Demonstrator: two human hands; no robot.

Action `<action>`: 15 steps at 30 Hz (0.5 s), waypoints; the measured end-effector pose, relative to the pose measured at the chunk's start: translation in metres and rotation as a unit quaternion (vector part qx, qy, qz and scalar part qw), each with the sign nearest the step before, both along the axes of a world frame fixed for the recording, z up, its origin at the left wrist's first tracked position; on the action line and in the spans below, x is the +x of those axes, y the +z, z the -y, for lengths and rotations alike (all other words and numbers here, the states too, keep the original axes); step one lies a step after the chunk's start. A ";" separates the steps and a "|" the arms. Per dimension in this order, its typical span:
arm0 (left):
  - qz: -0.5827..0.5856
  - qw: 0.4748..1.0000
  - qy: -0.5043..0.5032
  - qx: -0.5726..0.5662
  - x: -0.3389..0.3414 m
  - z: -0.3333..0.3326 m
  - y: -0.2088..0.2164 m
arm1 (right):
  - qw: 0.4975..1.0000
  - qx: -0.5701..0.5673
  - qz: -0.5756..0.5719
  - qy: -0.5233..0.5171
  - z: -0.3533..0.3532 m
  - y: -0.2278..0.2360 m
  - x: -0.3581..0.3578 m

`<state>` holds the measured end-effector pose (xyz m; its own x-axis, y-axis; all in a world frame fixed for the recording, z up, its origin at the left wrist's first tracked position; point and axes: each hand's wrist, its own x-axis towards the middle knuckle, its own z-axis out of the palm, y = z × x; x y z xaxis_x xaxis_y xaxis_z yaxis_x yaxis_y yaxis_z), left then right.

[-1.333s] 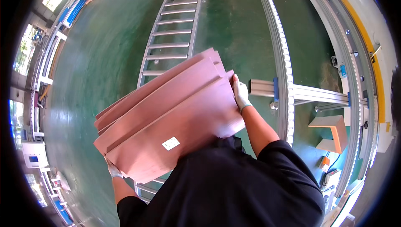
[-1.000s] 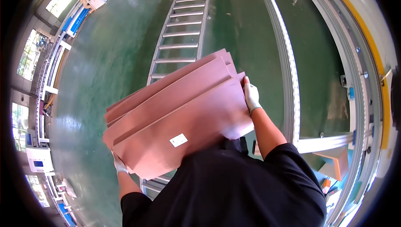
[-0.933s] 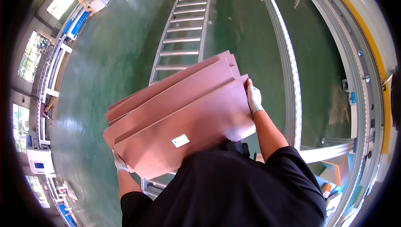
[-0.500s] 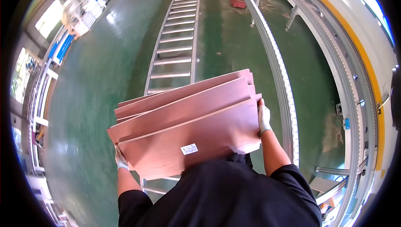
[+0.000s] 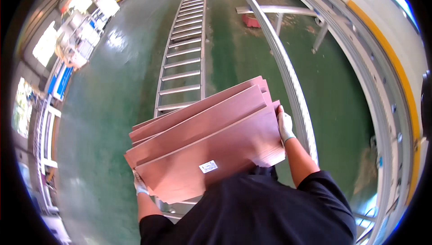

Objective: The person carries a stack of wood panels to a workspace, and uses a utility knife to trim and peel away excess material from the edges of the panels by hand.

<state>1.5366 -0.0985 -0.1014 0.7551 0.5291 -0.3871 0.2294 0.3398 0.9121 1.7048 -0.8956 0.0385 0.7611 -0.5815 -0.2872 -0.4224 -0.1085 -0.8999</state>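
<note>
Several reddish-brown wooden boards lie in an uneven stack against the front of my black shirt, tilted so the right end is higher. The top board carries a small white label. My left hand, in a light glove, grips the stack's lower left end, its fingers partly hidden by the boards. At the right end my gloved right hand is closed round the board edges, with bare fingertips showing at the top.
A metal roller conveyor runs ahead along the green floor. To my right curve a metal rail and a long machine frame with a yellow strip. Machines stand far left. A red object lies beyond the rail.
The view has moved forward along the conveyor, and the rail's crossbar appears nearer. Both hands keep hold of the boards, which sit slightly more tilted in the picture.
</note>
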 end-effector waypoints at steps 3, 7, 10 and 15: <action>-0.010 1.000 0.029 -0.002 0.077 0.044 0.023 | 0.998 -0.047 -0.010 0.030 0.010 -0.007 0.112; -0.016 0.996 0.073 0.045 0.201 0.038 0.028 | 0.998 -0.010 -0.012 0.069 0.007 -0.039 0.285; -0.036 0.998 0.048 0.000 0.358 0.094 0.053 | 0.995 -0.070 -0.024 0.061 0.025 -0.021 0.408; 0.001 0.998 0.057 0.004 0.510 0.064 0.072 | 0.998 -0.041 -0.021 0.051 0.014 -0.005 0.576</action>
